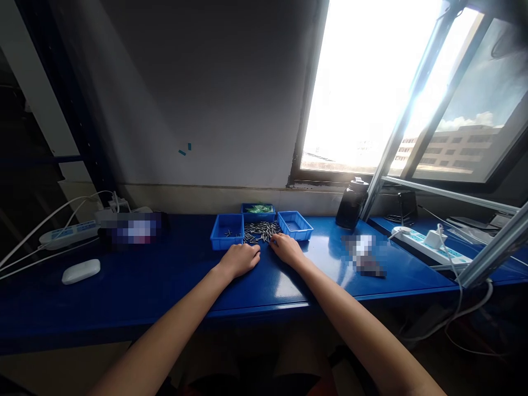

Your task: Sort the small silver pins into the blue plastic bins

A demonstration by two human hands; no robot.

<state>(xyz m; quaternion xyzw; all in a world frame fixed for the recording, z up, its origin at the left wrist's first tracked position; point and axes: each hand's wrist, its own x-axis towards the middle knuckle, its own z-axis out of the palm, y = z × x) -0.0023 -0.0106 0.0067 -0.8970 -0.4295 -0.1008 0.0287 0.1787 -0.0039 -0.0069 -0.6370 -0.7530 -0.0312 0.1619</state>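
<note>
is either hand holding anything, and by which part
Can't tell: the right hand is at the metal pieces, its grip unclear; the left hand is curled, palm hidden.

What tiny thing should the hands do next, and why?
Perhaps the right hand should pinch one piece from the pile of small metal parts: it sits right at the pile's near edge, while the left hand rests a little farther back on the blue table.

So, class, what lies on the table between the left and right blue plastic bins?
In the head view, a loose heap of small, slender metal pieces fills that stretch, between the left bin and the right bin.
</note>
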